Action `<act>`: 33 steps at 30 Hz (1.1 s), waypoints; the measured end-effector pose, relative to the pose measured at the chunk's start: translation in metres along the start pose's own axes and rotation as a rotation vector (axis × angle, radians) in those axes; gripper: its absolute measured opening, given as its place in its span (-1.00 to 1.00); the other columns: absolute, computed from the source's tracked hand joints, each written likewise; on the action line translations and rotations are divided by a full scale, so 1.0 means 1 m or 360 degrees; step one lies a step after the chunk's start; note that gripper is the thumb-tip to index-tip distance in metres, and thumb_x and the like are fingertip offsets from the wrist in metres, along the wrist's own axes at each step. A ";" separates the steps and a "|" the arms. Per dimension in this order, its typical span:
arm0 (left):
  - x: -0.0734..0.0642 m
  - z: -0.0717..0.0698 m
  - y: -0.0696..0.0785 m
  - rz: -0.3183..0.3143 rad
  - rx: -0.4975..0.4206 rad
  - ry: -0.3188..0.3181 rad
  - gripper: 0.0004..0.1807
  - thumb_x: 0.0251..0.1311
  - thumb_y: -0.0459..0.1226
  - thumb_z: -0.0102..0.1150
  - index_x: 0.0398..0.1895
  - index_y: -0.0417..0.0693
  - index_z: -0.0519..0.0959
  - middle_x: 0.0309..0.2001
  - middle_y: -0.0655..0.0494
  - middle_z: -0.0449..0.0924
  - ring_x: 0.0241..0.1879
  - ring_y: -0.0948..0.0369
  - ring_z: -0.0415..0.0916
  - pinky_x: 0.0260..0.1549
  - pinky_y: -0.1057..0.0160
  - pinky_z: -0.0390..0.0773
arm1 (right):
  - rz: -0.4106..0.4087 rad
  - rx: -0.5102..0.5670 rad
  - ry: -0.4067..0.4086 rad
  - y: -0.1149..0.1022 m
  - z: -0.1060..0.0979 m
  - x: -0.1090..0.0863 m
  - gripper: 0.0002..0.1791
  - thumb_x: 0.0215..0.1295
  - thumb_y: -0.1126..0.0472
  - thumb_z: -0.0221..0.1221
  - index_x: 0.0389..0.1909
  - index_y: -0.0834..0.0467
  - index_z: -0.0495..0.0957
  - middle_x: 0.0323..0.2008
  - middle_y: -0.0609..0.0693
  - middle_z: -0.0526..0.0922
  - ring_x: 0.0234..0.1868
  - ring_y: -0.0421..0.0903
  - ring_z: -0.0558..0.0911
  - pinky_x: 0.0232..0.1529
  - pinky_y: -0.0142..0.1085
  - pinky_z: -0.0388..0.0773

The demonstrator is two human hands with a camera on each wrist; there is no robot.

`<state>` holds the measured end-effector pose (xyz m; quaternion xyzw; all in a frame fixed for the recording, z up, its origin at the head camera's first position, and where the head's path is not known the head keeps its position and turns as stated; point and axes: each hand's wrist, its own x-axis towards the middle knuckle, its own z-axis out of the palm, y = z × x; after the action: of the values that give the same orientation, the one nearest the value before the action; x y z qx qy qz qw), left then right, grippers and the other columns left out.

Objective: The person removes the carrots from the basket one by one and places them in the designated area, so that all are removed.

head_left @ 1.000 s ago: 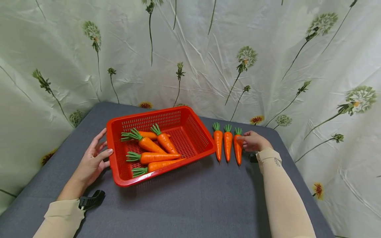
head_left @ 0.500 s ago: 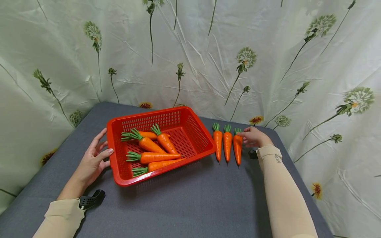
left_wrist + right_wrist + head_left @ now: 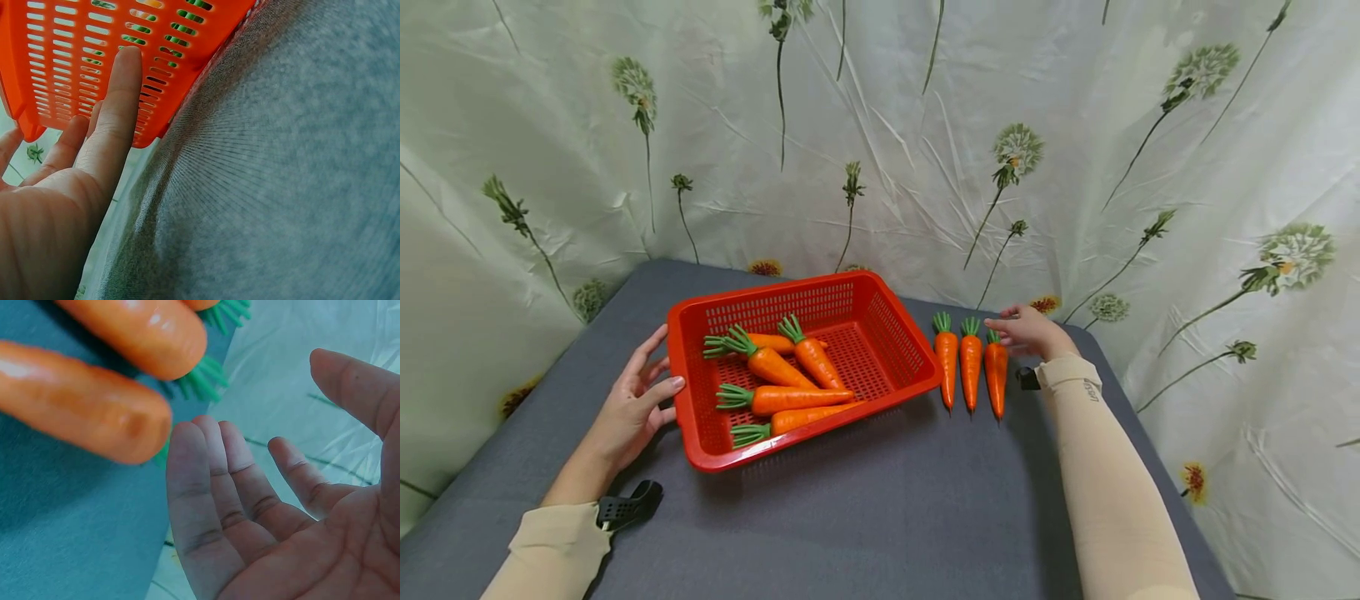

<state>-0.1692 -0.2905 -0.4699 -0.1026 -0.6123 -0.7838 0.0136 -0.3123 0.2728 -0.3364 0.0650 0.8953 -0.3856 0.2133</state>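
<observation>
Three carrots [image 3: 971, 375] lie side by side on the grey worktop [image 3: 865, 517], right of the red basket [image 3: 707, 460]. Near the leafy end of the farthest carrot [image 3: 996, 383] from the basket is the right hand [image 3: 1033, 332], its grip loose, fingers extended (whether they touch it, I cannot tell). Five other carrots [image 3: 778, 366] lie inside the basket. At the basket's left, the left hand [image 3: 631, 408] touches the wall, its grip relaxed. Behind the basket hangs a flowered cloth [image 3: 722, 125].
</observation>
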 end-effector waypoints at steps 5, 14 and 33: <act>0.000 0.000 0.000 -0.0004 0.0004 -0.0001 -0.11 0.59 -0.44 0.02 0.78 0.34 -0.09 0.37 0.23 0.25 0.15 0.38 0.63 -0.14 0.22 0.81 | -0.0013 -0.0002 0.0008 -0.016 0.004 0.003 -0.17 0.66 -0.07 0.10 0.63 0.35 0.03 0.44 0.38 0.35 0.39 0.25 0.48 0.54 0.13 0.43; 0.000 0.000 0.000 -0.0007 -0.0013 0.0003 -0.11 0.58 -0.45 0.02 0.78 0.34 -0.08 0.37 0.23 0.26 0.13 0.37 0.65 -0.15 0.21 0.81 | -0.0064 -0.0016 -0.0006 -0.045 0.011 0.003 -0.23 0.68 -0.01 0.09 0.64 0.31 0.04 0.49 0.39 0.34 0.30 0.18 0.51 0.53 0.12 0.44; 0.001 0.000 0.002 -0.0015 -0.0011 0.0004 -0.10 0.58 -0.43 0.04 0.78 0.34 -0.09 0.37 0.23 0.25 0.15 0.36 0.65 -0.14 0.21 0.81 | -0.0226 -0.0113 -0.0068 -0.089 0.030 -0.001 -0.32 0.67 0.01 0.11 0.59 0.26 0.18 0.45 0.36 0.40 0.24 0.14 0.55 0.50 0.10 0.48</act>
<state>-0.1697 -0.2906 -0.4682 -0.0989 -0.6101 -0.7861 0.0103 -0.3267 0.1896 -0.2952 -0.0146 0.9060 -0.3690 0.2067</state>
